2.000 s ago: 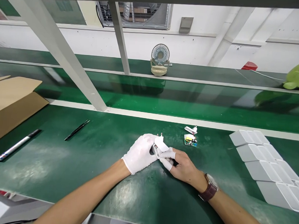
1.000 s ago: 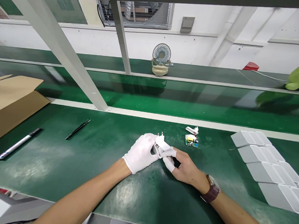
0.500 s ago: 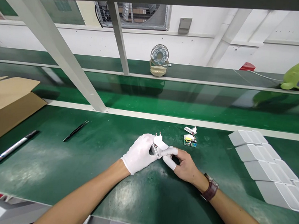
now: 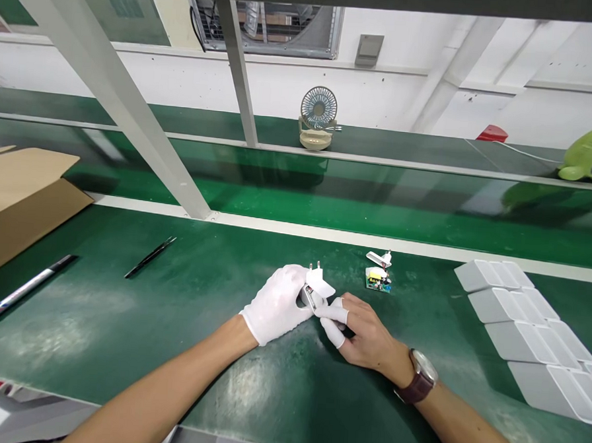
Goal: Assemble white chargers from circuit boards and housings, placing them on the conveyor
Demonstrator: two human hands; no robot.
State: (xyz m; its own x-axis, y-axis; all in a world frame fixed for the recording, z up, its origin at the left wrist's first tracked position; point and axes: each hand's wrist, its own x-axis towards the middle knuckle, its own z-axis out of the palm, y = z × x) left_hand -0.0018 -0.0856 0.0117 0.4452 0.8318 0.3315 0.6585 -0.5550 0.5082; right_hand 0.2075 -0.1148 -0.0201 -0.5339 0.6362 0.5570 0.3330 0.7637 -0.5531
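Note:
My left hand [image 4: 279,305], in a white glove, is closed around a white plug adapter [image 4: 321,283]. Its two metal prongs point up and away, and the housing is partly open, with some of the inside showing. White finger covers are on my right hand [image 4: 357,327]; its curled fingertips press at the adapter's near right edge. The contact point is partly hidden by the fingers. Beyond the hands, a small circuit board [image 4: 378,279] with a yellow part lies on the green bench, just in front of a white plug piece [image 4: 379,258].
Several white plastic bins [image 4: 529,326] stand at the right. To the left lie black tweezers [image 4: 150,257], a marker-like pen [image 4: 28,287] and an open cardboard box [image 4: 28,214]. A slanted metal post [image 4: 146,134] meets the bench; a small fan [image 4: 317,117] sits on the back shelf.
My right hand has turned slightly, its fingers curling more closely against the adapter's lower edge. The left hand and adapter stay almost still. The camera view has shifted slightly.

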